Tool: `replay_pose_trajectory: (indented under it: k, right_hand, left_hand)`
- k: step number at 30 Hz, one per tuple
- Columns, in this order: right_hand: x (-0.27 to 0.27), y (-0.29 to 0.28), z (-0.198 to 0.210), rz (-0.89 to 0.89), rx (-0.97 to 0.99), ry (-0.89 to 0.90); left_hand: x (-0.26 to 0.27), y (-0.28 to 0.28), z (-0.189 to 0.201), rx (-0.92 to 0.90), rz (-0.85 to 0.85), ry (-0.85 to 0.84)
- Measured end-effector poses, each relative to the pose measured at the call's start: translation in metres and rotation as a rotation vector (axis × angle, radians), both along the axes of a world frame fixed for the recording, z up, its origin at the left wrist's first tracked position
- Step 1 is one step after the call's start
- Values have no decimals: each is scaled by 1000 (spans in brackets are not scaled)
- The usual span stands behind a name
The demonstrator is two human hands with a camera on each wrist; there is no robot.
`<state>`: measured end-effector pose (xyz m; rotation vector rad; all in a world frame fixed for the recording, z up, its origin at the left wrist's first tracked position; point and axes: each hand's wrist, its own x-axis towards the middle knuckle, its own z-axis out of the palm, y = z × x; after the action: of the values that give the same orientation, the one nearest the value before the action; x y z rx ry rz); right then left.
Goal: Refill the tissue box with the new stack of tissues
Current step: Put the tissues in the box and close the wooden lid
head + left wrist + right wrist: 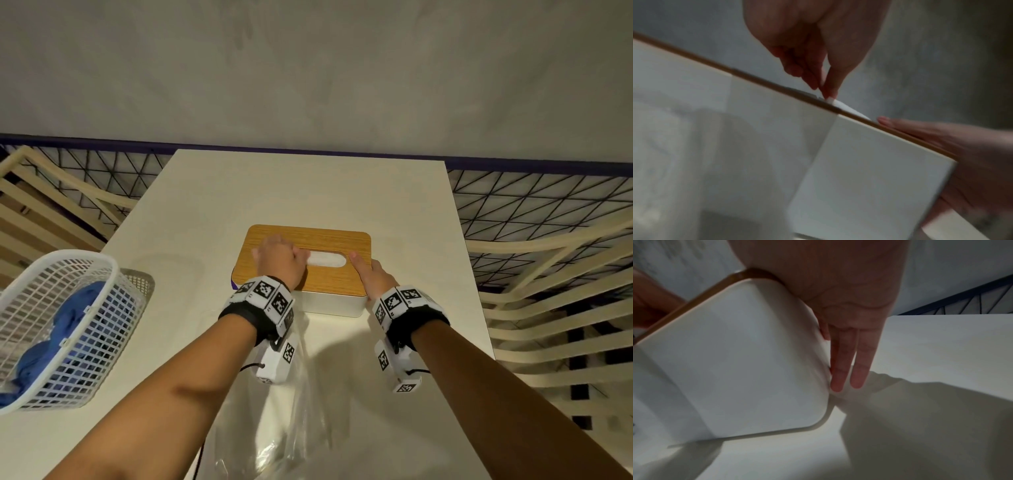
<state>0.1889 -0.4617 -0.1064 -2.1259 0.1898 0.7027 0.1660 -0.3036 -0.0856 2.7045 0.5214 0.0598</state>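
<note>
- I see the tissue box (329, 303), white with a wooden lid (329, 240), standing on the pale table (274, 185) at the centre of the head view.
- The lid is seated on the box; white tissue (325, 258) shows through its oval slot.
- My left hand (279, 258) sits over the left end of the slot. In the left wrist view its thumb and fingertips (829, 92) are pinched together on a corner of the tissue just above the lid.
- My right hand (371, 275) is at the box's right end, thumb laid flat on the lid. In the right wrist view its fingers (846, 360) lie straight down the white end wall, touching it and curled round nothing.
- A sheet of clear plastic wrap (284, 428) lies on the table at lower centre, between my forearms.
- A white mesh basket (68, 308) holding blue cloth (73, 322) stands at the left edge of the frame, well apart from the box.
</note>
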Motion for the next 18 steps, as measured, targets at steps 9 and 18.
replay_pose_trajectory:
  k: [9,18]
  right_hand:
    - [3,-2,-1,45,-63,-22]
    - [2,3,13,151,-317,-625]
  left_hand:
    - [-7,3,-5,-60,-56,-61]
    - [-8,11,-5,-168,-180,-85]
